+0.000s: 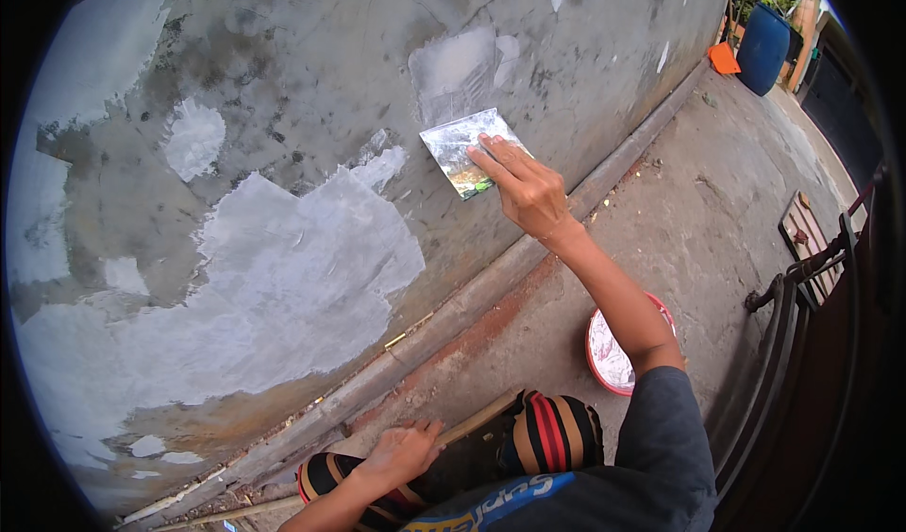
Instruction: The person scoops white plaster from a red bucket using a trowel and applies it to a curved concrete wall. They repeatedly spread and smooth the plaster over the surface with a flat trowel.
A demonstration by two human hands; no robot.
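My right hand presses a shiny rectangular metal putty blade to the grey wall, with fingers stretched across its back. Any handle is hidden. The blade lies just below a pale putty patch. A larger patch of whitish putty covers the wall to the left. My left hand holds nothing that I can see and rests on my bent leg, fingers loosely extended. Partly behind my right forearm stands a red-rimmed tub with white putty in it.
A concrete ledge runs along the wall's foot. At the far right stand a blue barrel and an orange object. Dark metal bars and a slatted panel are on the right. A wooden strip lies by my legs.
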